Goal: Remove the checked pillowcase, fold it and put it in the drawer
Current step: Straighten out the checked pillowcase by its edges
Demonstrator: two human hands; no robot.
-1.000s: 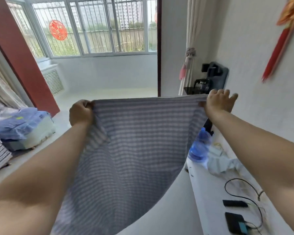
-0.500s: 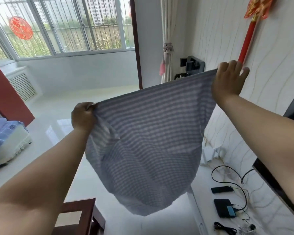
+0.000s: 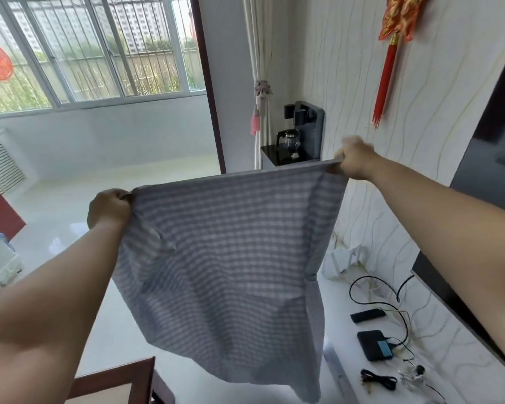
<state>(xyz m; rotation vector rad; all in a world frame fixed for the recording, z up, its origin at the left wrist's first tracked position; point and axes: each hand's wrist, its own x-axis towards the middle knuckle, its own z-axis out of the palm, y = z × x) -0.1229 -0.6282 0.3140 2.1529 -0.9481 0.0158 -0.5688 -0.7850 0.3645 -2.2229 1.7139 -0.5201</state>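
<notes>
The pillowcase [image 3: 225, 258] hangs in the air in front of the person, stretched by its top edge between 2 hands. The left hand [image 3: 110, 209] is closed in a fist on the top left corner, knuckles toward the camera. The right hand [image 3: 354, 161] is closed on the top right corner, higher and farther out than the left, so the top edge slopes up to the right. That hand is a little blurred. The cloth is grey-blue and white check, off its pillow, and it drapes down loosely with folds near both corners; its lower right tip hangs lowest, near the bottom of the view.

Under the right arm runs a white table [image 3: 438, 360] along the wall. On it lie a black box [image 3: 375, 345], a black remote [image 3: 368, 316], and cables [image 3: 376, 287]. Farther along the wall stands a dark water dispenser [image 3: 306, 123] with a glass kettle [image 3: 289, 139] on it. A red tassel ornament [image 3: 387, 74] hangs on the wall above the right hand. A dark wooden chair [image 3: 114, 383] shows at the bottom left, below the cloth. No drawer can be made out.
</notes>
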